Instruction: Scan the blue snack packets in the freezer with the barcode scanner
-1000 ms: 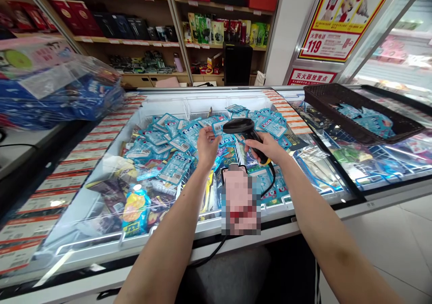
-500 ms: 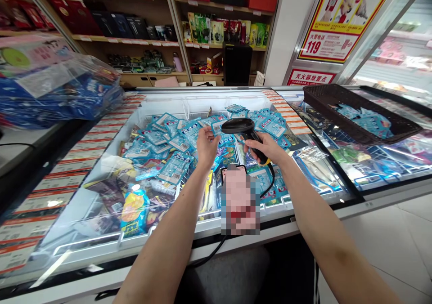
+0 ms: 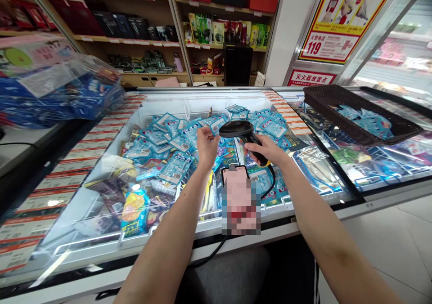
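Observation:
My right hand point(image 3: 268, 150) is wrapped round the grip of a black barcode scanner point(image 3: 238, 128), its head turned to the left. A cable loops down from the scanner's handle. Just left of the scanner head, my left hand point(image 3: 207, 145) pinches a small blue packet point(image 3: 218, 124) with a white label. Many similar blue packets point(image 3: 157, 137) lie in a loose heap around and beyond both hands, on the glass top of the freezer. A phone point(image 3: 235, 178), partly blurred out, lies between my forearms.
Under the glass are wire baskets with bagged ice creams point(image 3: 135, 209). A dark woven basket point(image 3: 357, 135) with more blue packets stands at the right. Plastic-wrapped goods point(image 3: 60, 88) are piled at the left. Shelves point(image 3: 135, 41) of boxes and pouches line the back.
The scanner and the packet in my left hand have shifted very slightly. Both hands keep their grips, and everything else looks the same.

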`<state>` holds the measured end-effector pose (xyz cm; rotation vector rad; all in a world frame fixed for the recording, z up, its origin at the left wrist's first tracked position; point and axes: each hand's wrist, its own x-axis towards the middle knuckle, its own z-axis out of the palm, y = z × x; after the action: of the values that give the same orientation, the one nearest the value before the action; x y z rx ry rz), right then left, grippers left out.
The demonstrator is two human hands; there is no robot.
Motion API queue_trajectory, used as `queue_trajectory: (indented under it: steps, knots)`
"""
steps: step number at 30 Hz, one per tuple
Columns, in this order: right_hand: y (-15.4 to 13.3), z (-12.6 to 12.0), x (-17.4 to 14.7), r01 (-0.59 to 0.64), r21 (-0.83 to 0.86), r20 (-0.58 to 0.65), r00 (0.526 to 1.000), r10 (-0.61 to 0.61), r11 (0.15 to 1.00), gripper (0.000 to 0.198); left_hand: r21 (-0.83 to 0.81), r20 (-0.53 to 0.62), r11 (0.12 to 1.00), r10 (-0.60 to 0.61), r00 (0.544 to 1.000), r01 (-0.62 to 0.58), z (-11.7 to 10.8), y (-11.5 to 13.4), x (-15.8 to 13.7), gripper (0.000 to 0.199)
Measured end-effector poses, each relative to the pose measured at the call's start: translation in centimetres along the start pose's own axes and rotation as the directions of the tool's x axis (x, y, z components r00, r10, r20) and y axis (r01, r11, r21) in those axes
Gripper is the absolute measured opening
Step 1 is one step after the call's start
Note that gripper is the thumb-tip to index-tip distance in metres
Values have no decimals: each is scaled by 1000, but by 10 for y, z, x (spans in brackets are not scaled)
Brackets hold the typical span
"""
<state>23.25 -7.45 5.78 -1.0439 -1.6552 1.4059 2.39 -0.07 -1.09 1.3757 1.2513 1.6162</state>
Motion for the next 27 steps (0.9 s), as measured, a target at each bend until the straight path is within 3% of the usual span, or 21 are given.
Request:
queue_trajectory:
  steps: [5, 9, 15, 18, 20, 22, 25, 27]
  knots:
    - [1, -1, 0, 30, 26, -38, 999, -29, 999, 34, 11, -17, 1000, 5, 1000, -5, 0, -2, 1, 39]
    - [8, -6, 5, 28, 44, -190, 982, -19, 999, 35, 129, -48, 988, 95, 994, -88, -4, 4, 3, 40]
    - [23, -19, 20, 55, 179, -438, 898, 29, 982, 39, 401, -158, 894, 280, 947, -198, -31, 12, 13, 42]
    - [30, -26, 25, 65, 217, -542, 838, 65, 974, 39, 603, -158, 759, 415, 896, -245, -41, 13, 14, 41]
    - [34, -30, 26, 82, 226, -599, 798, 72, 971, 38, 682, -59, 666, 461, 886, -301, -39, 15, 12, 40]
    - [36, -32, 27, 94, 234, -628, 774, 77, 968, 37, 689, 164, 592, 433, 886, -417, -32, 16, 8, 41]
    - [37, -33, 28, 91, 244, -629, 773, 86, 965, 36, 643, 511, 481, 309, 802, -596, -22, 16, 1, 35]
    - [38, -34, 29, 99, 246, -633, 770, 83, 964, 34, 671, 566, 414, 251, 785, -615, -19, 15, -1, 29]
